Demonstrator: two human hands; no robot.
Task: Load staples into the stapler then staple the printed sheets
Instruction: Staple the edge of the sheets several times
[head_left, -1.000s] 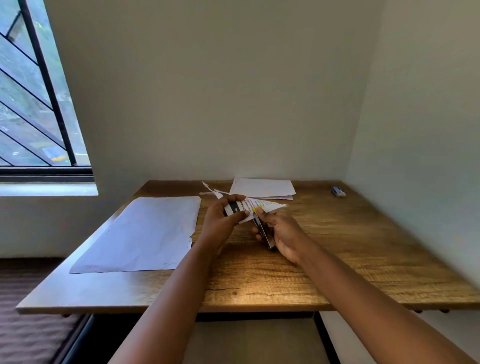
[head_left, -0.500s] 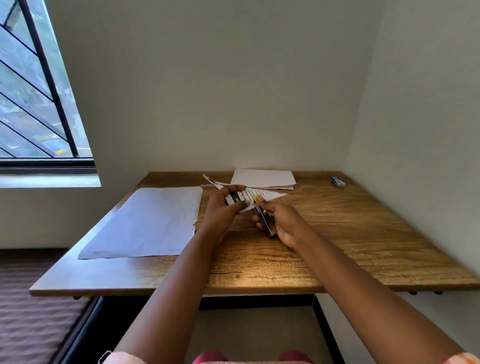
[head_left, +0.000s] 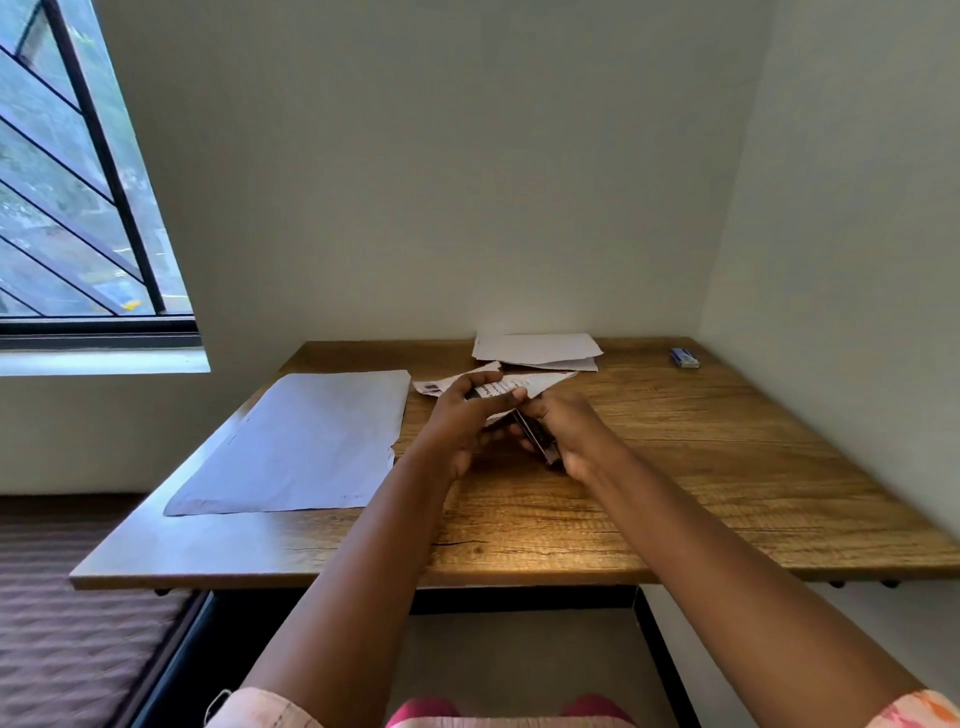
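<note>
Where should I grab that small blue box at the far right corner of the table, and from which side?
Take the small blue box across its two long sides, coming from above with the right hand. It lies flat and low on the table, close to the right wall, so a side approach from the right looks blocked. Top-down pinching seems safest; its contents cannot be told.

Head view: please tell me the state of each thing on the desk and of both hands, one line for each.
Stapler: held in the right hand, tilted; open or shut cannot be told.
Printed sheets: pinched by the left hand, lifted at the corner.
Large blank sheet: flat on the desk, edge torn.
Paper stack: lying at the back edge, untouched.
Small blue box: lying by the wall, apparently closed.
</note>
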